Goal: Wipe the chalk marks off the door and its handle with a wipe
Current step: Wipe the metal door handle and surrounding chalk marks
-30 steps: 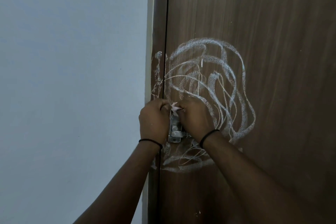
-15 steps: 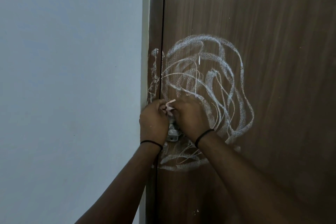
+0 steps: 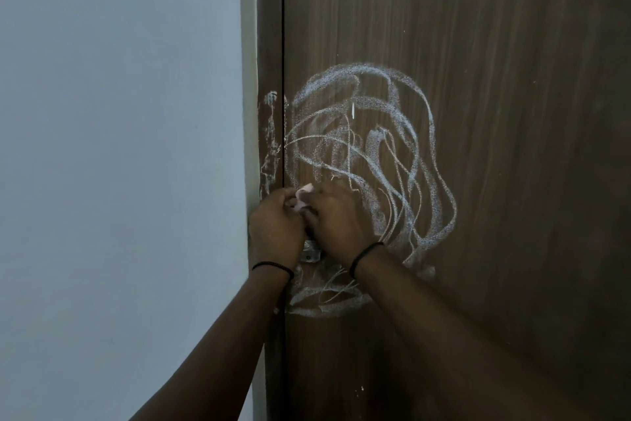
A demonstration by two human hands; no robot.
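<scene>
Two surfaces are facing you: pale wall (image 3: 119, 147) left, chalk marks (image 3: 368, 154) covering brown door (image 3: 512, 113) right | your left hand (image 3: 273, 229) and right hand (image 3: 336, 219) are pinching wipe (image 3: 302, 198) together above handle (image 3: 310, 255) | hands are covering more handle than before.

Brown wood-grain door (image 3: 512, 113), white chalk marks (image 3: 368, 147) looped across it beside its left edge, more chalk smeared on the door frame (image 3: 271, 133), metal handle (image 3: 310, 255) low among the scribbles
</scene>
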